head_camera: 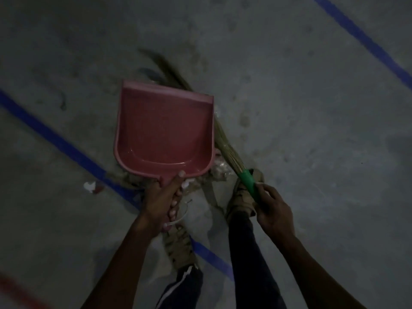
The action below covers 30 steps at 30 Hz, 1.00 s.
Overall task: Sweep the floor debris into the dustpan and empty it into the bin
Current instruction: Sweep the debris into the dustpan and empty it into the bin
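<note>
Gripping the pink dustpan [163, 128] by its handle, our left hand [161, 201] curls its fingers [174, 202] underneath; our right hand [273, 210] clasps the broom [225, 150] beside it.

The pink plastic dustpan [163, 128] is held by its short handle, open mouth pointing away, its tray bare of dirt. Just beside its right edge runs a straw broom [219, 139] with a green grip, its bristles reaching under the pan's far corner. Pale debris [219, 169] lies beneath the pan's near edge
</note>
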Available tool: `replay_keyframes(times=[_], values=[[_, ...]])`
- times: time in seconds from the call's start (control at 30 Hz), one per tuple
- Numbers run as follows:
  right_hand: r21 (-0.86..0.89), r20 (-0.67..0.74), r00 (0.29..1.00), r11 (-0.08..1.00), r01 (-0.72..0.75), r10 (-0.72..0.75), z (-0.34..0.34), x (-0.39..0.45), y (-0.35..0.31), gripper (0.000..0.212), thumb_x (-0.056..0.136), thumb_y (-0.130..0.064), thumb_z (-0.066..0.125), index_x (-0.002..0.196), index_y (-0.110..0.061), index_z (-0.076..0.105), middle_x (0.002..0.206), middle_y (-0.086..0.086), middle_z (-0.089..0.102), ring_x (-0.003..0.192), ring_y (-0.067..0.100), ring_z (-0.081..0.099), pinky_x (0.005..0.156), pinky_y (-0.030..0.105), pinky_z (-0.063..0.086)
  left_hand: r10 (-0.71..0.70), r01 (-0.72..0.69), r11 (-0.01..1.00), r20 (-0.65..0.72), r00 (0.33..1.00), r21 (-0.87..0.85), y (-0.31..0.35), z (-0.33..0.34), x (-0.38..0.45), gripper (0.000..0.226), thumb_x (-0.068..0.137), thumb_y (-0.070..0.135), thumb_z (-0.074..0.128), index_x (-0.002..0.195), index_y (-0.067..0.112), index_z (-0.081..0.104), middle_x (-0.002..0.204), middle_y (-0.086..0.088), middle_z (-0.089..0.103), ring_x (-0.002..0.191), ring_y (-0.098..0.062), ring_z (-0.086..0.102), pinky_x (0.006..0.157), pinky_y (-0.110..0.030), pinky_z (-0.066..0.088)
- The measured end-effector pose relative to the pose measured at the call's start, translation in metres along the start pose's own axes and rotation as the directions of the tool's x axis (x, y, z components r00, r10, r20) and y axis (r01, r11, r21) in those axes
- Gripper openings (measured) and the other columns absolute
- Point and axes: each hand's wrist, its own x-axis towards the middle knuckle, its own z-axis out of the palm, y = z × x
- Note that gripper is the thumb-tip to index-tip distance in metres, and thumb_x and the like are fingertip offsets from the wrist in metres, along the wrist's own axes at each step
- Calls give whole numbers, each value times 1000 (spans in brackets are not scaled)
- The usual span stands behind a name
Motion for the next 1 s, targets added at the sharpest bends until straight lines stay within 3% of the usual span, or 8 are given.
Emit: replay_keyframes(times=[0.07, 0.27, 0.4, 0.57, 0.7, 0.77, 0.9, 1.0], values=[[-26, 5, 999, 999, 44, -44, 3, -21, -19, 67, 74, -34, 47, 140, -24, 54, 137, 2, 55, 83, 30, 67, 59, 34, 55, -50, 51, 999, -72, 996, 16, -15, -29, -15, 48, 90, 47, 70, 65, 11, 50, 47, -4, 37, 31, -15, 30, 35, -16, 25], [-65, 97, 988, 990, 123, -116, 31, -44, -77, 78, 80, -19, 59, 153, -18, 31, 142, 8, 45, 87, 29, 62, 55, 35, 53, -189, 182, 982, -150, 971, -57, -77, -107, -56, 51, 89, 51, 71, 68, 10, 50, 48, -3, 39, 30, -14, 33, 39, -14, 28], [-131, 114, 990, 986, 103, -88, 67, -46, -110, 82, 94, -18, 58, 157, -17, 5, 143, 15, 38, 72, 29, 56, 49, 37, 51, -202, 183, 977, -202, 958, -109, -123, -133, -74, 51, 88, 50, 73, 68, 9, 51, 48, -5, 41, 31, -15, 33, 39, -14, 27], [-141, 137, 990, 989, 43, -24, 109, -51, -114, 88, 92, -11, 57, 156, -16, -2, 147, 16, 26, 60, 26, 52, 46, 37, 48, -226, 187, 962, -195, 955, -198, -180, -146, -81, 51, 85, 52, 75, 68, 10, 52, 47, -1, 43, 33, -14, 34, 39, -15, 27], [-126, 141, 989, 992, -30, 48, 132, -62, -101, 85, 90, -15, 58, 156, -13, 4, 140, 14, 30, 69, 26, 51, 53, 34, 43, -253, 215, 940, -119, 960, -267, -214, -137, -84, 50, 89, 44, 76, 65, 9, 47, 46, -2, 37, 28, -11, 30, 37, -12, 25], [-107, 118, 991, 993, -47, 60, 142, -69, -93, 79, 92, -19, 55, 156, -14, 8, 137, 14, 33, 74, 30, 53, 58, 37, 46, -249, 229, 932, -36, 968, -280, -239, -133, -84, 56, 77, 52, 82, 66, 10, 47, 47, -4, 37, 30, -14, 29, 44, -17, 26], [-66, 59, 992, 992, -111, 115, 166, -75, -75, 68, 101, -38, 45, 156, -14, 13, 136, 16, 40, 93, 37, 59, 73, 42, 48, -298, 293, 951, -39, 954, -95, -282, -130, -82, 49, 84, 50, 78, 71, 9, 55, 52, -7, 44, 35, -16, 35, 41, -18, 26], [-66, 32, 995, 994, -88, 90, 182, -69, -63, 60, 103, -39, 41, 153, -11, 22, 133, 16, 43, 95, 36, 58, 73, 40, 45, -301, 302, 953, 31, 953, -11, -304, -132, -71, 50, 86, 49, 76, 68, 9, 52, 51, -7, 43, 33, -16, 35, 38, -17, 26]])
